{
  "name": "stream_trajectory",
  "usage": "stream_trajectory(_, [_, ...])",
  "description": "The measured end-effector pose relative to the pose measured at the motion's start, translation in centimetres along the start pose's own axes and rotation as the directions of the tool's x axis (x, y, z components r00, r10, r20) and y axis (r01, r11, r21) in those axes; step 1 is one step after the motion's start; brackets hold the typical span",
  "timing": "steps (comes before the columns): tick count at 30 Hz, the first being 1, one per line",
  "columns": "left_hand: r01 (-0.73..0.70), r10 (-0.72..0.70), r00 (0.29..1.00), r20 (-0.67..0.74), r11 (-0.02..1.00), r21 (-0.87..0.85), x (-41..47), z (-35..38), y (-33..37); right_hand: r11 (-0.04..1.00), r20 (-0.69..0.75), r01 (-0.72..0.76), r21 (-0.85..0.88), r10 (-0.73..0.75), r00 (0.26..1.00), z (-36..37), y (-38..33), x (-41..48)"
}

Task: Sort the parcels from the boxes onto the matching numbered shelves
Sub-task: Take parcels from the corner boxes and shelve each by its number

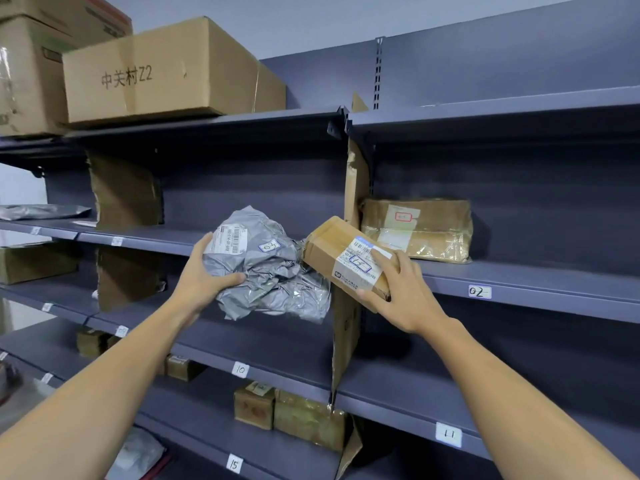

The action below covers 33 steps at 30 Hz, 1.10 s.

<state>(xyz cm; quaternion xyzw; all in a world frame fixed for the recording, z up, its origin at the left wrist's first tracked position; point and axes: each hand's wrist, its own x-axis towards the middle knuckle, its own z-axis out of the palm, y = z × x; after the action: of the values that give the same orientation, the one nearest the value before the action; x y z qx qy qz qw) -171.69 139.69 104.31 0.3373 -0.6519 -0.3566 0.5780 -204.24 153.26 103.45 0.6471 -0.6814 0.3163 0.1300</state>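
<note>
My left hand (pixel 201 277) grips a crumpled grey plastic parcel (pixel 273 271) marked 03, held up in front of the shelf bay left of the cardboard divider (pixel 355 188). My right hand (pixel 403 289) grips a small brown cardboard parcel (pixel 332 247) whose label reads 13, tilted and touching the grey one. Both parcels hang in the air before the dark blue shelves. The shelf tagged 02 (pixel 480 292) lies to the right and holds a taped brown parcel (pixel 419 228).
Lower shelf tags read 10 (pixel 240 370), 11 (pixel 449 434) and 15 (pixel 233 464). Small brown boxes (pixel 291 412) sit on a lower shelf. Large cartons (pixel 166 71) stand on the top shelf. A flat grey bag (pixel 41 211) lies at far left.
</note>
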Motion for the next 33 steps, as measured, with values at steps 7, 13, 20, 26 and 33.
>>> stream_trajectory(7, [0.024, -0.025, 1.0, -0.016, 0.998, -0.061, 5.7, -1.6, -1.9, 0.997, -0.047, -0.042, -0.066, 0.039, 0.998, 1.4, -2.0, 2.6])
stream_trajectory(13, [0.03, -0.028, 0.999, 0.019, 0.994, -0.101, 11.9, -2.5, -3.3, 0.981, -0.113, -0.126, -0.145, 0.11, 0.988, 2.9, -5.2, 4.1])
stream_trajectory(20, [0.189, -0.171, 0.977, 0.125, 0.969, -0.158, 19.3, -3.0, -7.4, 0.946, -0.169, -0.232, -0.226, 0.196, 0.966, 4.9, -9.4, 5.7])
stream_trajectory(26, [0.25, -0.214, 0.958, 0.19, 0.95, -0.188, 24.6, -0.4, -10.0, 0.928, -0.194, -0.253, -0.275, 0.204, 0.96, 5.7, -11.0, 7.7])
stream_trajectory(33, [-0.082, -0.143, 0.941, 0.305, 0.781, 0.619, 22.2, 0.9, -8.8, 0.917, -0.193, -0.254, -0.308, 0.201, 0.96, 7.1, -11.1, 9.4])
